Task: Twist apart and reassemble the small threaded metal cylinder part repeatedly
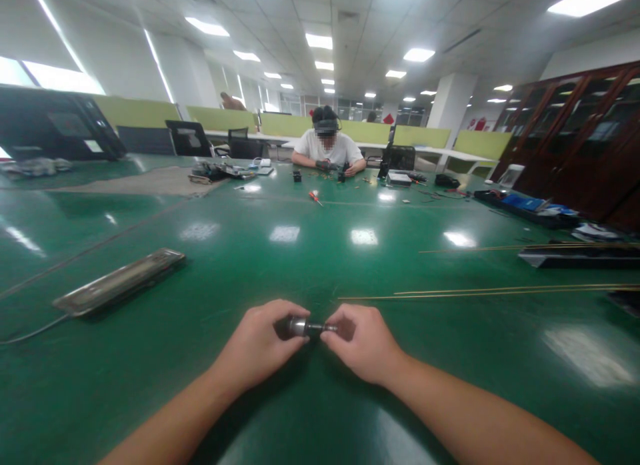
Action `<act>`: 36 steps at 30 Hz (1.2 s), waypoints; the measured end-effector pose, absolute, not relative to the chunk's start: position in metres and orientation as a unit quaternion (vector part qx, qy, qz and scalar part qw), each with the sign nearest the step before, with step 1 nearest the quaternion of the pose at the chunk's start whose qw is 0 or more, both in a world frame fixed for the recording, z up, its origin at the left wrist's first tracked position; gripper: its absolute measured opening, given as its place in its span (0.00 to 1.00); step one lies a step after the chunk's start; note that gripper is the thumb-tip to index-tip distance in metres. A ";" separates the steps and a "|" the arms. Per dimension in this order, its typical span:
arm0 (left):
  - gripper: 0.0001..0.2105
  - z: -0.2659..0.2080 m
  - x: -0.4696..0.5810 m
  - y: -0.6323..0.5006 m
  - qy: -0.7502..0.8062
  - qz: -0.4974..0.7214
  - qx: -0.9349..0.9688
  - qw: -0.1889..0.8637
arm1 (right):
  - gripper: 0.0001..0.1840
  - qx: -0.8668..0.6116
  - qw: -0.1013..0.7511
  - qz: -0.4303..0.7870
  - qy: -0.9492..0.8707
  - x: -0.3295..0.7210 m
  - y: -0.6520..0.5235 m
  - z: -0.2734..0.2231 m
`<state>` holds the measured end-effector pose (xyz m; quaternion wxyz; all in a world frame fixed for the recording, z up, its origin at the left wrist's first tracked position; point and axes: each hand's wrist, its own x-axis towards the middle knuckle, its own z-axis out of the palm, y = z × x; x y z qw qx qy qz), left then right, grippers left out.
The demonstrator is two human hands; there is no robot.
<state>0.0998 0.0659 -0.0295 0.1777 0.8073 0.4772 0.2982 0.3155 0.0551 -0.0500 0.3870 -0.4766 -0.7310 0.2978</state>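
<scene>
Metal: gripping silvery cylinder (299, 327) in left hand (261, 343), thin shaft (315, 327) in right hand (369, 341); apparently adjusting; likely needs steady alignment.

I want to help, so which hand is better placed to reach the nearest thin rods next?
Probably the right hand: the nearest thin rods start just beyond it and run off rightward. The left hand is farther away. Both hold the metal part, though.

Ceiling panels (319, 42) at twelve o'clock and a window (60, 77) at ten give bright light; glare spots the green tabletop (240, 265), shadow darkens six o'clock, edges stretch, distance blurs.
</scene>
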 end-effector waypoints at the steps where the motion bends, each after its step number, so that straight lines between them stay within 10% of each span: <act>1: 0.10 -0.030 0.100 0.066 0.478 0.298 0.807 0.177 | 0.03 -0.477 0.387 0.297 -0.731 0.316 0.055 -0.050; 36: 0.10 -0.029 0.100 0.067 0.479 0.301 0.807 0.169 | 0.03 -0.480 0.400 0.289 -0.725 0.316 0.055 -0.049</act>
